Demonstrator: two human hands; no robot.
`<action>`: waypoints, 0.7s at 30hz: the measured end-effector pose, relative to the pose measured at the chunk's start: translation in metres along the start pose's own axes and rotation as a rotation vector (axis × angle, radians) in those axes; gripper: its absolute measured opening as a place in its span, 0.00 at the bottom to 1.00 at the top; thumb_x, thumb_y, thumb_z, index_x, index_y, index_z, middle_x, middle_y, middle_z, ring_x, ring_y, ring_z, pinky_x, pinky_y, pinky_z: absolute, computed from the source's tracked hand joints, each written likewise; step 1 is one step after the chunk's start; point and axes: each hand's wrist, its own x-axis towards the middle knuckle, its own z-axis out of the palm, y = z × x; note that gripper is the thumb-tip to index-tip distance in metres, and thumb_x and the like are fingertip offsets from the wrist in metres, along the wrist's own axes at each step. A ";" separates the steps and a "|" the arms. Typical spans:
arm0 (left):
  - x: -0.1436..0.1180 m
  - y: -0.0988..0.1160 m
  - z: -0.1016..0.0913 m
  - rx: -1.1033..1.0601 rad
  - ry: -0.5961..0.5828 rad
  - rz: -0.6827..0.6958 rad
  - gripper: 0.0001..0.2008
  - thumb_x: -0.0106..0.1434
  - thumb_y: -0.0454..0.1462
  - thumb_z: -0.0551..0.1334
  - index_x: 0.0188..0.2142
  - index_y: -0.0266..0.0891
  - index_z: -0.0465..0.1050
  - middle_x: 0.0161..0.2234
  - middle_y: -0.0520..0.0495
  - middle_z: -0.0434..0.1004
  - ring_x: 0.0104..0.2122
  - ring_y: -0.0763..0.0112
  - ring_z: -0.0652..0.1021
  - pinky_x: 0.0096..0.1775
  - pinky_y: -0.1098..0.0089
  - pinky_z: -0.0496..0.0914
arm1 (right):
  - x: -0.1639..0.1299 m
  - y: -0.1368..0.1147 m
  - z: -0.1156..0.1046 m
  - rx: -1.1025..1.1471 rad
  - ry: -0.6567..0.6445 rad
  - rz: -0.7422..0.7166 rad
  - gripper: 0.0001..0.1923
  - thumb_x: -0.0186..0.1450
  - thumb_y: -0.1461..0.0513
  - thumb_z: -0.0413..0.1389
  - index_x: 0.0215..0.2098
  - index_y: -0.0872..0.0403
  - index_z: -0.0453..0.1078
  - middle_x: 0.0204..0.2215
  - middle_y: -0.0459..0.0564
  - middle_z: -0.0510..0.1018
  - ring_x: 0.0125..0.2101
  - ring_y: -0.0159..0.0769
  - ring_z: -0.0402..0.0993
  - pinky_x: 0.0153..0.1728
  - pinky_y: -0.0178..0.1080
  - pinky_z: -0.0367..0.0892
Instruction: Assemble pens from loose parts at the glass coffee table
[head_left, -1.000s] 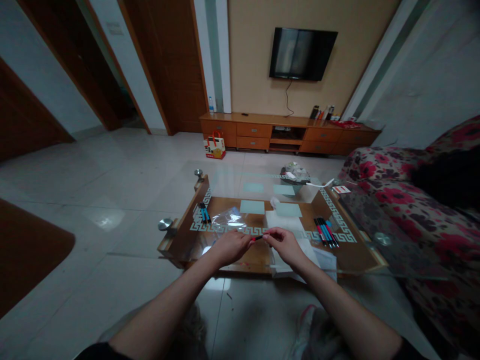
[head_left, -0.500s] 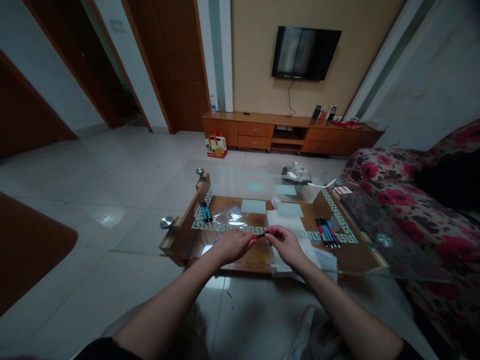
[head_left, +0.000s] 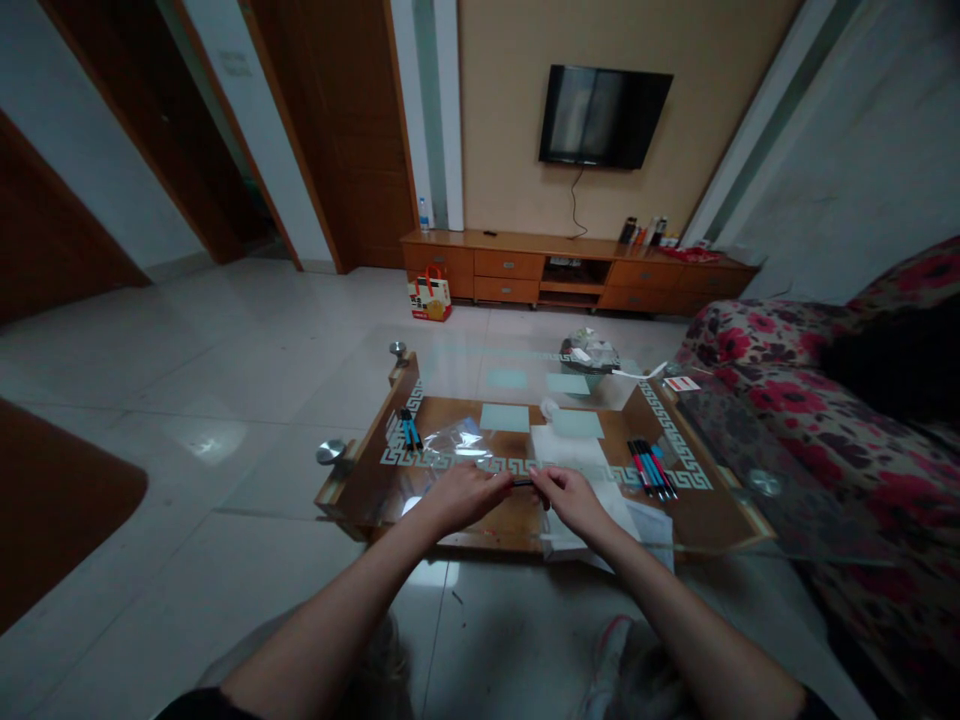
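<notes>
Over the near edge of the glass table, my left hand (head_left: 466,494) and my right hand (head_left: 571,502) meet on one slim dark pen (head_left: 522,483). Both are closed in a pinch, one at each end, and only a short dark length shows between the fingers. The ends of the pen are hidden. To the right of my right hand lies a row of several red, blue and black pens (head_left: 651,470). A smaller bunch of blue and black pens (head_left: 410,430) is farther left, beside a clear plastic bag (head_left: 457,440).
The glass table (head_left: 277,480) has round metal mounts (head_left: 331,452) at its corners. White paper (head_left: 574,450) lies under my right hand. A full bag (head_left: 589,350) stands at the far edge. A floral sofa (head_left: 795,390) flanks the right side, and a low TV cabinet (head_left: 510,265) lines the wall.
My fingers have shifted on the pen, and the red part beside my left fingers no longer shows. The right fingers curl lower. The view has tilted up slightly.
</notes>
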 end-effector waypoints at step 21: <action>0.001 0.001 -0.004 -0.021 0.044 0.002 0.17 0.72 0.38 0.50 0.58 0.42 0.63 0.28 0.48 0.79 0.27 0.67 0.79 0.35 0.69 0.69 | -0.002 -0.009 0.001 0.207 0.100 0.023 0.16 0.57 0.54 0.63 0.39 0.55 0.74 0.25 0.46 0.76 0.26 0.33 0.69 0.26 0.35 0.61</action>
